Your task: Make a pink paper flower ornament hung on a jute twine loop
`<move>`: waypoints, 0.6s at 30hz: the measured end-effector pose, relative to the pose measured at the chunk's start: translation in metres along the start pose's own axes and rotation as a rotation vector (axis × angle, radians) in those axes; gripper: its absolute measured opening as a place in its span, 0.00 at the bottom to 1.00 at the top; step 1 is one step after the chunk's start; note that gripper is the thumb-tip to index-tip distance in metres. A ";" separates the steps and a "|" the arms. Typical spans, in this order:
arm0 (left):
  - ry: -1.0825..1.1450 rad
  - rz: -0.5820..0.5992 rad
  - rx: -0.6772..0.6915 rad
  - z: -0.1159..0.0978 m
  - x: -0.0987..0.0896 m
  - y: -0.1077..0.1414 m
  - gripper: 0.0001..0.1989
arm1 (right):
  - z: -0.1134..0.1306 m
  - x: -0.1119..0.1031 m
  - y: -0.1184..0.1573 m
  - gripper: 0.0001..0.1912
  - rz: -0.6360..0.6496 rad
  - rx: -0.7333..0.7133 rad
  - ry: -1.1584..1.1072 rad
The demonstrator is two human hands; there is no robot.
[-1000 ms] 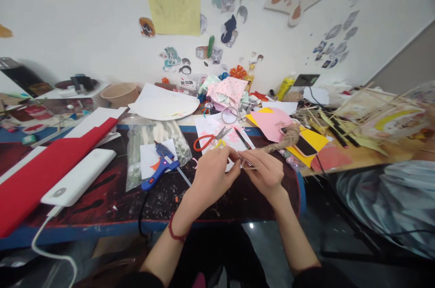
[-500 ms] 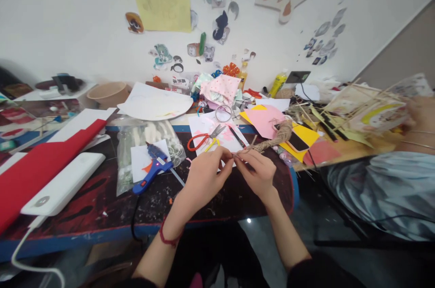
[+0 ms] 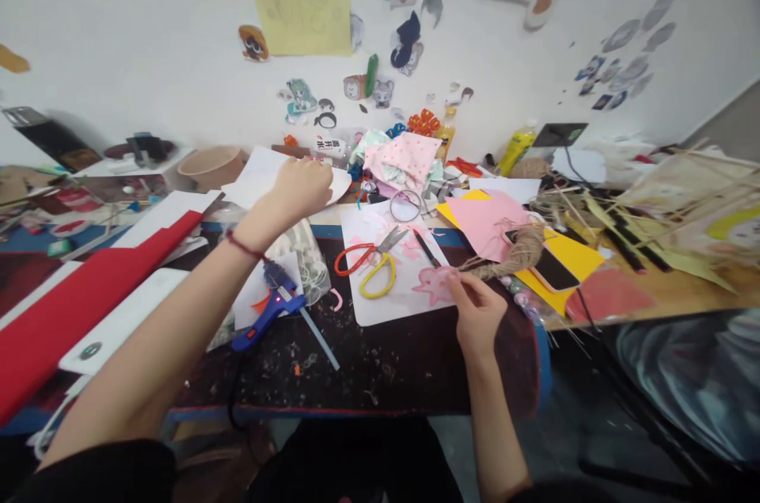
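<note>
My right hand (image 3: 480, 311) pinches a pink paper cutout (image 3: 432, 286) with a wavy, flower-like outline, held above the white sheet's right edge. My left hand (image 3: 302, 188) is stretched far forward over a curved white board (image 3: 252, 177). Its fingers curl downward out of sight, so what they hold, if anything, is hidden. Between the hands lies a white sheet (image 3: 380, 310). On it are scissors (image 3: 389, 241) with a red and a yellow loop, a dark pen-like tool (image 3: 425, 247), and a clear ring-shaped roll (image 3: 405, 206). Twine (image 3: 526, 251) lies beyond my right hand.
A blue glue gun (image 3: 270, 313) with its glue stick jutting out lies below my left forearm. Left are a white power bank (image 3: 112, 329) and red paper (image 3: 100, 289). A phone (image 3: 555, 269) rests on yellow paper (image 3: 585, 253) at right. Bottles and fabric line the wall.
My hands were together by the twine, pinching something small. My left hand has moved forward and left over the white board. The pink cutout now shows in my right hand.
</note>
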State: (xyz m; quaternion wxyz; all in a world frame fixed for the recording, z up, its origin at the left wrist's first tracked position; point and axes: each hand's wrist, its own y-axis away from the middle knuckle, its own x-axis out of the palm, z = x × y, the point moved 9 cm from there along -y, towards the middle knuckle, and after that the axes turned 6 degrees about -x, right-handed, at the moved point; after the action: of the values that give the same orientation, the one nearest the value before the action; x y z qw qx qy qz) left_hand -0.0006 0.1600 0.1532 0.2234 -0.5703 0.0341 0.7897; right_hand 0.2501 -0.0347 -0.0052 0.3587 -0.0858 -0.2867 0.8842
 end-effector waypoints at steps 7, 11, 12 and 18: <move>-0.141 0.218 -0.030 -0.001 0.097 -0.067 0.24 | -0.009 -0.004 0.002 0.07 0.048 0.092 -0.014; -0.193 0.303 -0.101 0.008 0.129 -0.071 0.20 | -0.012 -0.003 0.002 0.05 0.066 0.107 -0.028; -0.190 0.308 -0.106 0.012 0.133 -0.071 0.20 | -0.012 -0.003 0.002 0.05 0.075 0.111 -0.027; -0.133 0.228 -0.146 0.043 0.122 -0.073 0.20 | -0.009 -0.004 0.003 0.03 0.116 0.112 -0.025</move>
State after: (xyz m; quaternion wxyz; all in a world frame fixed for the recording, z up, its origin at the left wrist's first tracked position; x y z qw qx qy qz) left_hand -0.0401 0.2772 0.0708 0.0920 -0.5238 0.0259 0.8464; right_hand 0.2539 -0.0350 -0.0143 0.3073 -0.0708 -0.2356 0.9193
